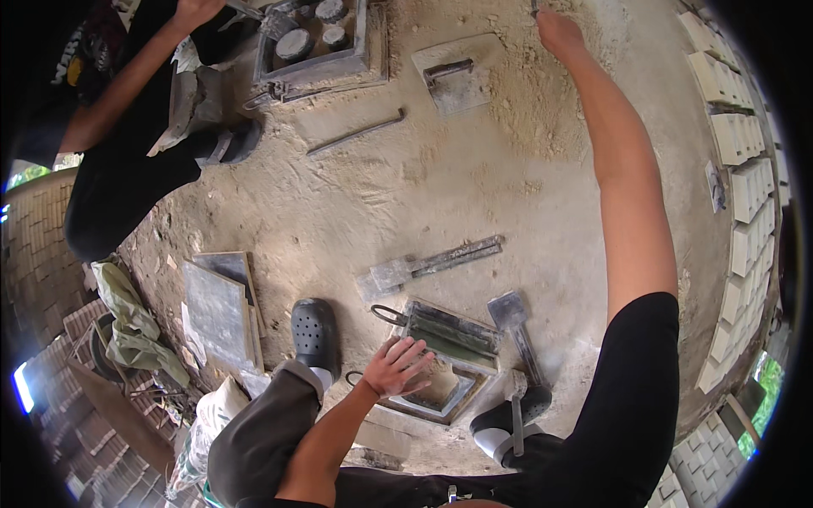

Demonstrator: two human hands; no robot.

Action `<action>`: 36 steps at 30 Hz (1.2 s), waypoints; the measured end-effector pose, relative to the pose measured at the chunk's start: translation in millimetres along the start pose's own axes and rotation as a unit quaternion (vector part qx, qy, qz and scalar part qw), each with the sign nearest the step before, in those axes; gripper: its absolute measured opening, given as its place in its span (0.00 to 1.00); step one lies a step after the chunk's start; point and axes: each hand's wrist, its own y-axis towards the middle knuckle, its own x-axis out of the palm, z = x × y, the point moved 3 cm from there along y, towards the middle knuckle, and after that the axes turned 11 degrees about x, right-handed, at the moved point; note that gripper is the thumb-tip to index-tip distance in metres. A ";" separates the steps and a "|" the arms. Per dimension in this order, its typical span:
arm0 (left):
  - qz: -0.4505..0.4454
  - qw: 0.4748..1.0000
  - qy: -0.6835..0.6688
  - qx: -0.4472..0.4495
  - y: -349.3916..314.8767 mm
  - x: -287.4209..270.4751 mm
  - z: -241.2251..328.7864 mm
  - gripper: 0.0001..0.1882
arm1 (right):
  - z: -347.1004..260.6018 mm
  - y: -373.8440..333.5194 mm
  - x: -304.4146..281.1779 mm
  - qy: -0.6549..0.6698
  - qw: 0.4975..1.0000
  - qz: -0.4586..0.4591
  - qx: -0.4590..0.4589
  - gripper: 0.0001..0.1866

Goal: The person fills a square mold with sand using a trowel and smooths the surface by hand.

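Note:
My left hand (400, 367) lies with its fingers spread over a rectangular metal frame, or mould box (457, 400), on the floor between my feet. A dark, green-tinged trough (449, 337) forms its far part, and wire loop handles (389, 314) stick out at its left side. My right arm reaches far forward, and the right hand (559, 32) is closed near the top edge beside loose tan soil (538, 102). A thin dark piece (535, 8) shows at its fingers; the rest is cut off, so I cannot name it.
Flat-bladed tools (436, 262) lie ahead of the frame, with another flat-bladed tool (517, 326) at its right. Across, a co-worker's hand (199, 12) holds a tool over a box (373, 63) with round lumps. Boards (218, 309) lie left; pale blocks (749, 195) line the right.

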 end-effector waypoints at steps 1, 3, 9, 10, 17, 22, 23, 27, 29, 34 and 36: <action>-0.007 1.000 0.002 -0.008 -6.0 -1.4 0.8 0.37 | -6.7 -13.8 2.4 -0.020 0.999 -0.028 -0.036 0.15; -0.009 1.000 0.003 -0.014 -7.2 -2.7 1.9 0.37 | -10.6 -31.3 -12.5 -0.093 0.988 -0.068 -0.100 0.11; -0.005 1.000 -0.010 -0.007 0.6 -2.3 4.6 0.37 | 10.5 -105.6 -61.8 -0.107 0.982 -0.130 -0.086 0.08; -0.004 1.000 -0.010 -0.002 1.4 -1.1 5.2 0.38 | 16.0 -120.1 -68.1 -0.123 0.979 -0.141 -0.084 0.07; -0.005 1.000 -0.001 -0.012 -3.6 -8.5 6.1 0.39 | -16.9 -215.8 -175.7 -0.058 0.986 -0.152 0.022 0.10; -0.011 1.000 0.003 -0.012 -2.9 -8.6 8.3 0.38 | 4.3 -297.3 -217.0 0.178 0.941 -0.181 0.224 0.13; -0.016 1.000 0.004 -0.009 -2.5 -8.4 7.9 0.38 | 4.0 -315.1 -224.4 0.240 0.896 -0.214 0.305 0.15; -0.010 1.000 0.005 -0.006 -3.0 -10.2 8.5 0.38 | 3.5 -377.4 -220.5 0.418 0.720 -0.321 0.451 0.19; -0.015 1.000 0.008 -0.006 -2.6 -8.7 8.2 0.39 | -3.6 -391.5 -210.1 0.452 0.677 -0.326 0.480 0.18; -0.016 1.000 0.016 -0.006 -3.8 -9.3 10.0 0.39 | -24.0 -365.0 -133.3 0.547 0.649 -0.238 0.472 0.12; -0.021 1.000 0.017 -0.008 -0.3 -10.1 11.2 0.39 | -27.1 -336.7 -108.8 0.566 0.648 -0.208 0.465 0.11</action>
